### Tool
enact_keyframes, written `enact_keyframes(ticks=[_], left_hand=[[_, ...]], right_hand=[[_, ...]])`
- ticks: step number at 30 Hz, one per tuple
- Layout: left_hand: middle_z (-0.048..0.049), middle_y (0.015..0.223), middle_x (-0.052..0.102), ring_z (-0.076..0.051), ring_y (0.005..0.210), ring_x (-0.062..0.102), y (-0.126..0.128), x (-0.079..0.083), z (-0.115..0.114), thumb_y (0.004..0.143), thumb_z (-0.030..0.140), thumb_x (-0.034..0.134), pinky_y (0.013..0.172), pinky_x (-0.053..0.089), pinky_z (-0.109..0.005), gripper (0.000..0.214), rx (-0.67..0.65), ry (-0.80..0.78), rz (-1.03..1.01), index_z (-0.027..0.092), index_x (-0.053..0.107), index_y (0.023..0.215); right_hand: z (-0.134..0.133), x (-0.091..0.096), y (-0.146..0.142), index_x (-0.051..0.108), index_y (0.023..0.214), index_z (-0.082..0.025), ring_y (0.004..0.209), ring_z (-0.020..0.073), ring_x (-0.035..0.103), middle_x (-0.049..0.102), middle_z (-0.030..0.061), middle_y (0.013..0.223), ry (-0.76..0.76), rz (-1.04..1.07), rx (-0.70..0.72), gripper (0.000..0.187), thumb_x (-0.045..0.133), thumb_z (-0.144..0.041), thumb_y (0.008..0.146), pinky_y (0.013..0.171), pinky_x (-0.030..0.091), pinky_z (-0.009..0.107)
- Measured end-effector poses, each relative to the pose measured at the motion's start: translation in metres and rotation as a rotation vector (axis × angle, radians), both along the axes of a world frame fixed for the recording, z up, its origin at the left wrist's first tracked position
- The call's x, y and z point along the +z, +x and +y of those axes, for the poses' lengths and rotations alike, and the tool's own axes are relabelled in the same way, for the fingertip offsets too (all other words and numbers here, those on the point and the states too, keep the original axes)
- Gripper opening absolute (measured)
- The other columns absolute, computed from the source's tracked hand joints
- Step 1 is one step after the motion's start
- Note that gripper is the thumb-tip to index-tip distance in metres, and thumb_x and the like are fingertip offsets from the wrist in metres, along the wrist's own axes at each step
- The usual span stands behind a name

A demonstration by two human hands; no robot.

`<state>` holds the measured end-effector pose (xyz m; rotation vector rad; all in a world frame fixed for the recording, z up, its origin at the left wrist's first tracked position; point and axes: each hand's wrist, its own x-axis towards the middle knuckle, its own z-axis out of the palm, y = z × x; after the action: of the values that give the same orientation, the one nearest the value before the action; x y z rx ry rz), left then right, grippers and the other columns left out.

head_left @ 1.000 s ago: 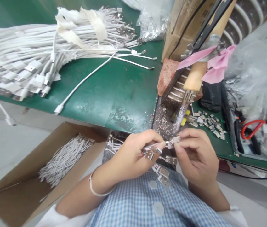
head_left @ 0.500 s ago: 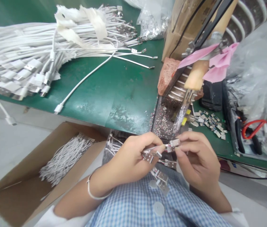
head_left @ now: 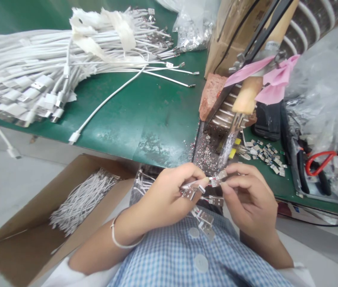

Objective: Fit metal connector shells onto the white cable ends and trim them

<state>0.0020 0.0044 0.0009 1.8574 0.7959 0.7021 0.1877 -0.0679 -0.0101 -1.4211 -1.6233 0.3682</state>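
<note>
Head view: pinching plug-ended cables (head_left: 189, 193) with left hand (head_left: 171, 196), single USB plug (head_left: 221, 175) with right hand (head_left: 251, 197); barely shifted since half-second ago, apparently still mid-handling

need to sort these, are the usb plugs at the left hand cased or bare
Bare: the usb plugs by the left hand show metal shells, with no white casing around them.

Smooth metal USB plugs (head_left: 216, 200) gleam against the matt cloth of a garment (head_left: 160, 255) with sleek, plastic-looking buttons (head_left: 201, 263). Plastic-sheathed cables (head_left: 37, 50), bound with wrinkled, papery tape (head_left: 127, 35), lie across a glossy, patchily scuffed tabletop (head_left: 163, 115), near a rough, matt brick (head_left: 211, 95), a smooth wooden handle (head_left: 247, 97), a dull cardboard box (head_left: 16, 255) and crinkled, translucent plastic sheeting (head_left: 321, 75).
</note>
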Motion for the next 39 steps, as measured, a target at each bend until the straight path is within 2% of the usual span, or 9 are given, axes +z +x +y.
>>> enact_keyframes(ticks=[10,19,28,35,39], left_hand=[[0.0059,0.064,0.057,-0.006,0.052,0.046,0.0016,0.0050,0.0036,0.093,0.014,0.055,0.050,0.037,-0.017,0.012,0.014,0.009,-0.013,0.016,0.058,0.081],[0.0041,0.067,0.062,-0.007,0.052,0.051,0.0014,0.0052,0.0042,0.093,0.016,0.055,0.051,0.039,-0.018,0.012,0.022,0.002,-0.004,0.017,0.059,0.081],[0.0049,0.067,0.061,-0.006,0.054,0.051,0.0002,0.0035,0.0038,0.092,0.014,0.056,0.052,0.040,-0.016,0.010,0.015,0.020,-0.012,0.016,0.059,0.082],[0.0051,0.065,0.059,-0.006,0.054,0.050,-0.0034,0.0038,0.0009,0.092,0.014,0.056,0.050,0.039,-0.015,0.012,0.024,0.002,0.043,0.015,0.060,0.081],[0.0052,0.066,0.059,-0.005,0.055,0.050,-0.0034,0.0011,-0.0014,0.091,0.012,0.056,0.052,0.039,-0.014,0.010,0.022,0.030,0.015,0.014,0.060,0.081]], right_hand=[[0.0069,0.0016,-0.0015,0.064,0.088,-0.023,0.090,0.0193,0.062,0.064,0.0044,0.100,0.017,-0.026,-0.021,0.009,0.065,-0.014,0.086,0.066,0.052,0.030],[0.0070,0.0028,-0.0034,0.064,0.088,-0.023,0.090,0.0202,0.062,0.064,0.0053,0.101,0.016,-0.039,-0.030,0.009,0.065,-0.014,0.086,0.065,0.053,0.031],[0.0071,0.0053,-0.0054,0.063,0.088,-0.023,0.090,0.0192,0.062,0.064,0.0044,0.101,0.015,-0.051,-0.027,0.010,0.065,-0.013,0.086,0.066,0.053,0.030],[0.0043,0.0009,-0.0041,0.063,0.091,-0.022,0.096,0.0202,0.061,0.063,0.0048,0.101,0.005,-0.074,0.027,0.013,0.063,-0.010,0.086,0.080,0.054,0.034],[0.0021,0.0011,-0.0029,0.062,0.092,-0.022,0.096,0.0202,0.061,0.062,0.0053,0.101,0.008,-0.077,0.038,0.014,0.062,-0.009,0.086,0.080,0.054,0.034]])
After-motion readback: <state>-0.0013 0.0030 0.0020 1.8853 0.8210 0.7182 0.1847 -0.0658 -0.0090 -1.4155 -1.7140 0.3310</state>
